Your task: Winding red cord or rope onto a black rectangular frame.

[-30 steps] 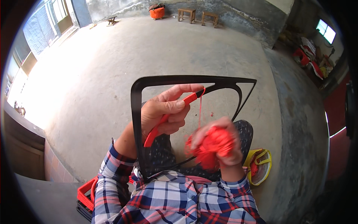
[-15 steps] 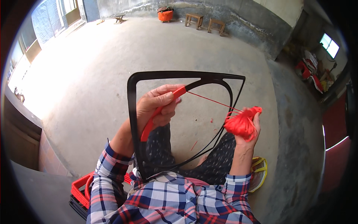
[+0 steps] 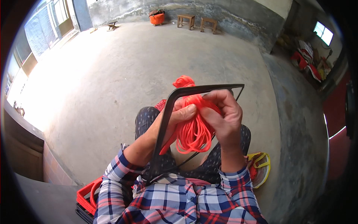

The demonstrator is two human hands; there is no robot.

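A hank of red cord (image 3: pixel 194 136) hangs in loops between my hands, its bunched top (image 3: pixel 184 80) sticking up past the frame's upper bar. My left hand (image 3: pixel 178 118) grips the hank from the left, thumb across the strands. From the other side my right hand (image 3: pixel 226 117) pinches the cord with thumb and fingers. Around both wrists stands a thin black frame (image 3: pixel 203 89) with rounded corners, leaning over my lap. Its inner curved bar, wrapped in red, is mostly hidden behind my left hand and the cord; a red end (image 3: pixel 164 148) shows below.
At my lower left lie red-wrapped and black frames (image 3: pixel 87 196). A yellow-edged clear bag (image 3: pixel 261 170) with red inside rests by my right knee. Along the far wall are an orange tub (image 3: pixel 157 18) and wooden stools (image 3: pixel 185 21). Bags and red items (image 3: pixel 307 61) crowd the right corner.
My right hand has brought the hank left to my left hand, and both now grip it. The taut strand no longer shows. The frame has turned and shifted right.
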